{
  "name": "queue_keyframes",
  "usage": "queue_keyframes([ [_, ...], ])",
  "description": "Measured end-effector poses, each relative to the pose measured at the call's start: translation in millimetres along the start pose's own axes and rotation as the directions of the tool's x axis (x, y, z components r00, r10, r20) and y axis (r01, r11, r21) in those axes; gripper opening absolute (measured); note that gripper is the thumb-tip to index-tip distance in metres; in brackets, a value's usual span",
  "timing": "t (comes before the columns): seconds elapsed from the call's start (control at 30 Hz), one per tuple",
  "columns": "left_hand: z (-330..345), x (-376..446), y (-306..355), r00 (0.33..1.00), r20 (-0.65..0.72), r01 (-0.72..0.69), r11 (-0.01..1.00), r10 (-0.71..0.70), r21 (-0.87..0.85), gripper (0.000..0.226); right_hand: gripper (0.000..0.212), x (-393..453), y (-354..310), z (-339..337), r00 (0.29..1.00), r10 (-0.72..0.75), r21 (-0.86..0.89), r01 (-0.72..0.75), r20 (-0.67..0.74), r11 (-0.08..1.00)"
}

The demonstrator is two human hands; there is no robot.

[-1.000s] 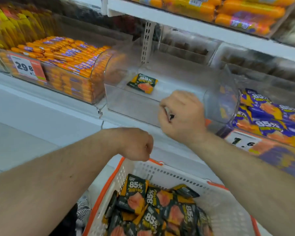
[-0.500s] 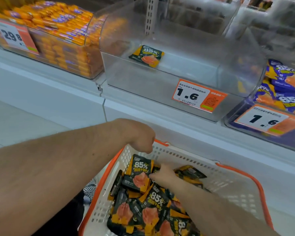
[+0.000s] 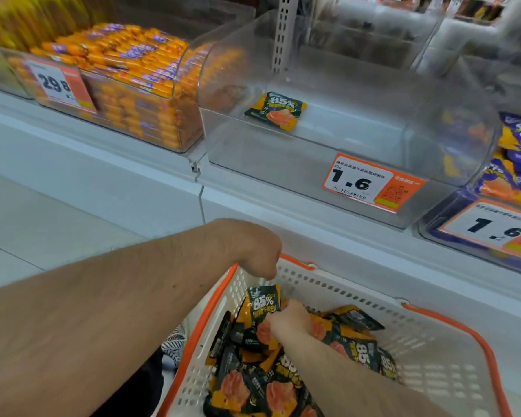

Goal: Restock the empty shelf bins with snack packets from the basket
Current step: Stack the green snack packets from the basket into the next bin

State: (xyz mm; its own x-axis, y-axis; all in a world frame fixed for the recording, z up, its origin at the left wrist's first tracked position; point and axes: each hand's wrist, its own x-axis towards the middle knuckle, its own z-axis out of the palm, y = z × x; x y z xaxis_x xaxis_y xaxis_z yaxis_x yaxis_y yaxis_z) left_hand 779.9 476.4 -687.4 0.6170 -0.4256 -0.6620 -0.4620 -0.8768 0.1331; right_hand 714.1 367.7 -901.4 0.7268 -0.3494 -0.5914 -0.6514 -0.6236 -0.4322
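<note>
Since the earlier frame the right hand has dropped from the front wall of the clear bin into the basket and now sits on the packet pile. Its fingers curl into the heap near the basket's left wall, around one dark-and-orange snack packet that stands up on edge; grip appears closed on it, though the fingertips are hidden.

Left hand is fisted over the basket's far left corner, apparently holding the handle; the handle itself is mostly hidden, so cannot confirm.

Target bin: one lone packet lies flat toward its back left. Otherwise bare, price tag on the front wall. Bins of orange sticks to the left and purple packets to the right are stocked.

Handling judgement: packets look light, small, soft foil, glossy and likely slippery. They slide over each other in a heap. Best hold is a pinch at a crimped seal edge or corner, or a loose handful of several. Not fragile; can be dropped into the bin over its front wall.
</note>
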Motion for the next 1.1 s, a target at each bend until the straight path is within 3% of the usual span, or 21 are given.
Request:
queue_keyframes([
  [0.13,-16,-8,-8,0.994,-0.099,0.045,0.999,-0.046,-0.020,0.043,0.014,-28,-9,-54,0.959,-0.284,0.071,0.283,0.003,0.957],
  [0.27,-39,-29,-19,0.983,-0.175,0.044,0.994,-0.062,-0.104,0.054,0.013,-67,-31,-120,0.824,-0.562,0.115,0.566,-0.067,0.816],
  [0.4,-55,-54,-38,0.954,-0.291,-0.061,0.911,-0.066,-0.408,0.045,0.024,-100,-62,-175,0.662,-0.712,0.124,0.747,-0.233,0.653],
  [0.53,-64,-68,-43,0.907,-0.418,-0.327,0.533,-0.057,-0.780,0.021,0.032,-118,-100,-215,0.557,-0.739,0.179,0.827,-0.379,0.533],
  [0.63,-73,-70,-36,0.803,-0.564,-0.529,0.203,-0.194,-0.824,0.014,0.042,-125,-122,-235,0.488,-0.744,0.129,0.864,-0.457,0.487],
  [0.7,-77,-68,-33,0.743,-0.592,-0.600,0.081,-0.312,-0.796,0.015,0.040,-131,-138,-247,0.497,-0.741,0.197,0.865,-0.451,0.460],
  [0.73,-78,-64,-34,0.694,-0.611,-0.617,0.121,-0.380,-0.777,0.014,0.037,-131,-145,-253,0.505,-0.724,0.212,0.861,-0.469,0.463],
  [0.77,-77,-59,-36,0.618,-0.643,-0.601,0.255,-0.452,-0.758,0.012,0.033,-128,-153,-258,0.510,-0.697,0.197,0.854,-0.503,0.482],
  [0.8,-76,-53,-39,0.498,-0.705,-0.520,0.477,-0.504,-0.709,0.012,0.026,-122,-160,-265,0.533,-0.649,0.190,0.831,-0.543,0.524],
  [0.83,-74,-47,-43,0.343,-0.792,-0.352,0.713,-0.505,-0.607,0.011,0.020,-114,-168,-271,0.573,-0.585,0.227,0.798,-0.575,0.558],
  [0.87,-73,-42,-45,0.207,-0.877,-0.167,0.868,-0.433,-0.467,0.014,0.017,-104,-175,-277,0.630,-0.511,0.286,0.750,-0.585,0.597],
  [0.9,-72,-36,-47,0.137,-0.930,-0.040,0.937,-0.340,-0.348,0.019,0.013,-93,-183,-283,0.696,-0.452,0.347,0.690,-0.557,0.635],
  [0.97,-73,-29,-48,0.103,-0.961,0.086,0.965,-0.256,-0.248,0.025,0.013,-70,-199,-291,0.823,-0.379,0.427,0.550,-0.424,0.718],
  [1.03,-74,-21,-48,0.139,-0.954,0.153,0.957,-0.267,-0.246,0.031,0.017,-40,-213,-298,0.890,-0.318,0.416,0.437,-0.325,0.797],
  [1.1,-75,-18,-45,0.180,-0.943,0.154,0.955,-0.280,-0.254,0.046,0.012,-11,-221,-300,0.888,-0.386,0.068,0.414,-0.251,0.908],
])
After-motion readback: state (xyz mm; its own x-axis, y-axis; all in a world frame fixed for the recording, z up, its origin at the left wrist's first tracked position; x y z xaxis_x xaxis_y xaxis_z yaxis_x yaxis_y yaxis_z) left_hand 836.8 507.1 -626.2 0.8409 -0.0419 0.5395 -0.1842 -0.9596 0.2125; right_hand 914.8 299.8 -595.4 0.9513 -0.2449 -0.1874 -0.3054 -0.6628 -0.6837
